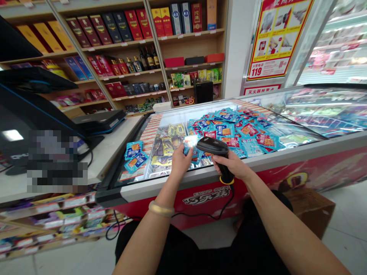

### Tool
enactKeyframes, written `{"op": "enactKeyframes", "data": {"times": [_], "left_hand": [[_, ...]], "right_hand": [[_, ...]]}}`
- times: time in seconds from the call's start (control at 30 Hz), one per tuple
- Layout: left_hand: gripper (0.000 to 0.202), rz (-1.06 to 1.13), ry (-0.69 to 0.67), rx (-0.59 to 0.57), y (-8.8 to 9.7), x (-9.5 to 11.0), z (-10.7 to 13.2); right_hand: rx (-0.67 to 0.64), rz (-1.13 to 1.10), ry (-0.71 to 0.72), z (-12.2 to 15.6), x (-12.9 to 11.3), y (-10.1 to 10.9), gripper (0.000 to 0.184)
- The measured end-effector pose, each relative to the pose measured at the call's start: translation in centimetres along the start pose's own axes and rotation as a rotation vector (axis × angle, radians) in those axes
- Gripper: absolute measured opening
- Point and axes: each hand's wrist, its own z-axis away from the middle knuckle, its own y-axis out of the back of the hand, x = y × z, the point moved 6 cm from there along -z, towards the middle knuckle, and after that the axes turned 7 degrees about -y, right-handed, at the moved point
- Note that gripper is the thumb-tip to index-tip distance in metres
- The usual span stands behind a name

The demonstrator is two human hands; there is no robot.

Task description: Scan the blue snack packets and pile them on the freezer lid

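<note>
My left hand (181,160) pinches a small blue snack packet (190,141), whose face is washed out by bright light. My right hand (231,165) is wrapped round the grip of a black barcode scanner (212,146), its head pointing left at the packet from close by. A black cable (220,214) hangs from the scanner's handle. Beyond both hands, a heap of blue and red snack packets (229,130) lies on the glass top of a chest freezer (160,187). Several more blue packets (135,156) lie on the glass further left.
To the left stands a counter (114,152) with a dark checkout terminal (28,114) and a black flat device (99,121). Shelves (126,44) of boxes and bottles line the back wall. A cardboard box (312,210) is on the floor at the right.
</note>
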Motion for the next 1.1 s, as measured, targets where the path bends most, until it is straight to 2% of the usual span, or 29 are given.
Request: {"op": "enactKeyframes", "data": {"times": [0.1,0.2,0.3,0.4,0.47,0.57,0.67,0.73,0.97,1.1], "left_hand": [[0.016,0.0,-0.005,0.013,0.0,0.2,0.1],[0.025,-0.036,-0.047,0.096,1.2,0.4,0.3],[0.041,-0.177,-0.129,0.153,3.9,-0.2,0.3],[0.048,-0.361,-0.152,0.164,7.6,-2.2,0.0],[0.052,-0.475,-0.087,0.145,9.9,-4.1,-0.4],[0.056,-0.68,0.152,-0.035,11.8,-7.5,-0.4],[0.063,-0.762,0.391,-0.231,12.1,-10.1,0.4],[0.062,-0.749,0.439,-0.28,11.9,-11.0,0.4],[0.062,-0.753,0.4,-0.226,11.9,-11.9,-1.0],[0.07,-0.774,0.314,-0.169,11.8,-9.9,-1.0]], "right_hand": [[0.016,-0.012,0.016,0.1,-0.1,-0.2,0.037],[0.015,-0.054,0.03,0.1,0.0,-1.2,0.035],[-0.027,-0.096,0.023,-0.3,0.1,-3.1,0.033],[-0.08,-0.118,-0.008,-1.3,0.3,-5.4,0.033],[-0.106,-0.13,-0.038,-2.1,0.4,-6.9,0.034],[-0.137,-0.133,-0.083,-3.2,0.6,-8.9,0.035],[-0.154,-0.152,-0.123,-3.8,0.9,-10.1,0.034],[-0.156,-0.169,-0.136,-4.1,1.0,-10.4,0.032],[-0.136,-0.234,-0.162,-4.5,1.3,-10.1,0.03],[-0.125,-0.262,-0.118,-4.3,1.0,-9.6,0.031]]}}
